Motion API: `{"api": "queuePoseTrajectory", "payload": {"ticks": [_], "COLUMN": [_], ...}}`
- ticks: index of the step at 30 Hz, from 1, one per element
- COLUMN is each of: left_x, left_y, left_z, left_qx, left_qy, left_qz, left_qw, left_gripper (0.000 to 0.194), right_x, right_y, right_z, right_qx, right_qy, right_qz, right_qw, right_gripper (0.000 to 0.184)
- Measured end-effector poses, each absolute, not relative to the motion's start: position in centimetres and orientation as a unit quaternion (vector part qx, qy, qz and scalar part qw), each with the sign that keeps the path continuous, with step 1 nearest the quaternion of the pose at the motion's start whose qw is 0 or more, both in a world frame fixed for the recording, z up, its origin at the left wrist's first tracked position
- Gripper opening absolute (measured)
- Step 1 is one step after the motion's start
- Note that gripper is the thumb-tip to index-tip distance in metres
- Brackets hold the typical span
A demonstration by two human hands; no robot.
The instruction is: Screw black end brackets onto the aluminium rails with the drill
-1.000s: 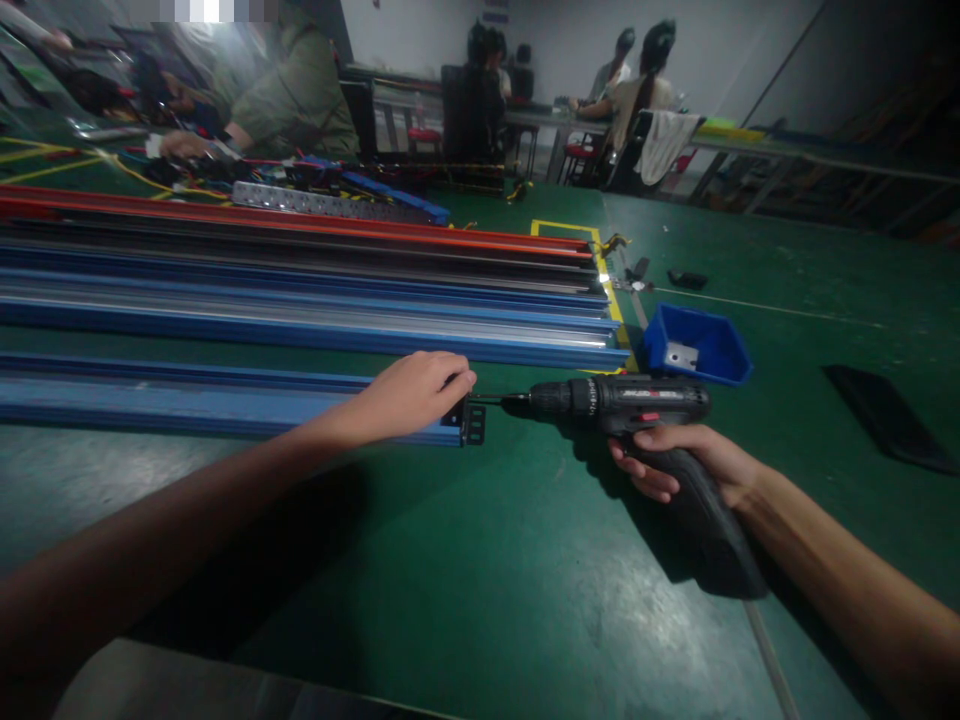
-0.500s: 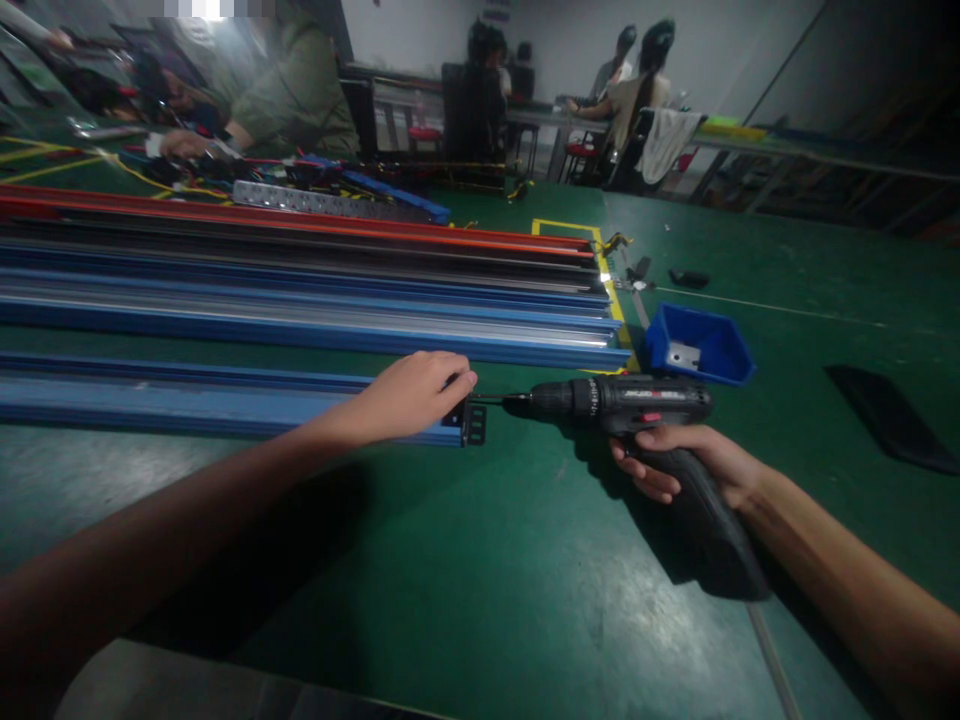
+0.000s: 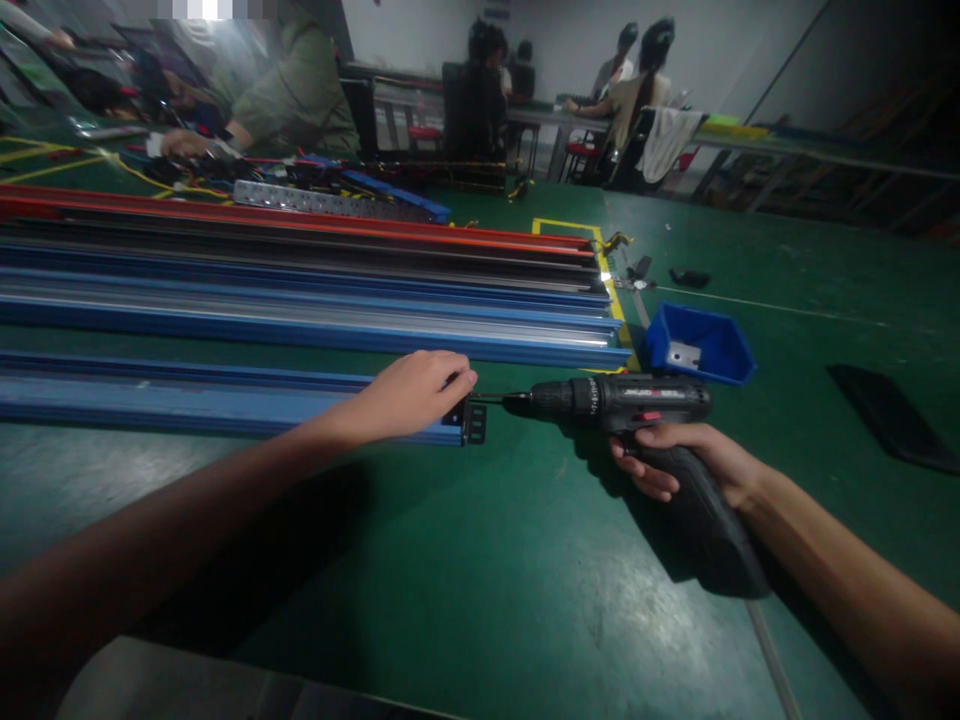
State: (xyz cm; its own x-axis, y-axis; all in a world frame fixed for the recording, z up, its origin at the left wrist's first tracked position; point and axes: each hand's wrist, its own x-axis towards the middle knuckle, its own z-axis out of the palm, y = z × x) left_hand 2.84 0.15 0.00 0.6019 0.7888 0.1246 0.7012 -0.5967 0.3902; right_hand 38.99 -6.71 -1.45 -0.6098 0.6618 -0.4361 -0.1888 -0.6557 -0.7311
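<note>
My right hand (image 3: 679, 460) is wrapped round the handle of a black cordless drill (image 3: 652, 400), its index finger at the trigger. The drill lies level, and its long thin bit (image 3: 491, 398) points left to the end of a blue metal rail (image 3: 225, 395). Over that end my left hand (image 3: 420, 395) is closed, its fingers curled down on the rail and a black end bracket (image 3: 475, 424). The bracket's slotted tab sticks out past the rail. Whether the bit's tip sits in a screw is hidden by my left fingers.
Several long blue, black and red rails (image 3: 315, 285) lie side by side beyond. A blue bin (image 3: 701, 345) with a small metal plate stands behind the drill. A black flat object (image 3: 892, 415) lies at the right. Across the green table, a person's hand (image 3: 187, 143) is among wires.
</note>
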Motion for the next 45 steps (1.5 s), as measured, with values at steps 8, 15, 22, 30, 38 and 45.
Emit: {"api": "queuePoseTrajectory", "payload": {"ticks": [8,15,22,30,38,45], "left_x": [2.82,2.85,2.86,2.82,2.84,2.73], "left_y": [0.34,0.28,0.23,0.19,0.21,0.26], "left_z": [-0.16,-0.12,-0.10,-0.03,0.05,-0.09], "left_qx": [0.881,0.881,0.881,0.876,0.874,0.874], "left_qy": [0.424,0.427,0.426,0.431,0.433,0.431], "left_qz": [0.143,0.143,0.141,0.142,0.140,0.141], "left_qw": [0.154,0.146,0.152,0.165,0.171,0.173], "left_gripper": [0.041,0.041,0.040,0.040,0.039,0.040], "right_x": [39.04,39.01,38.91,38.95,39.03,39.14], "right_y": [-6.68,-6.68,-6.72,-6.68,-6.74,-6.68], "right_z": [-1.52,-1.40,-1.32,-1.33,-1.41,-1.61], "right_qx": [-0.363,-0.367,-0.365,-0.371,-0.368,-0.366], "right_qy": [-0.317,-0.313,-0.313,-0.305,-0.298,-0.302], "right_qz": [0.838,0.839,0.840,0.840,0.843,0.842], "right_qw": [0.254,0.251,0.250,0.251,0.256,0.256], "right_gripper": [0.022,0.021,0.022,0.022,0.025,0.026]}}
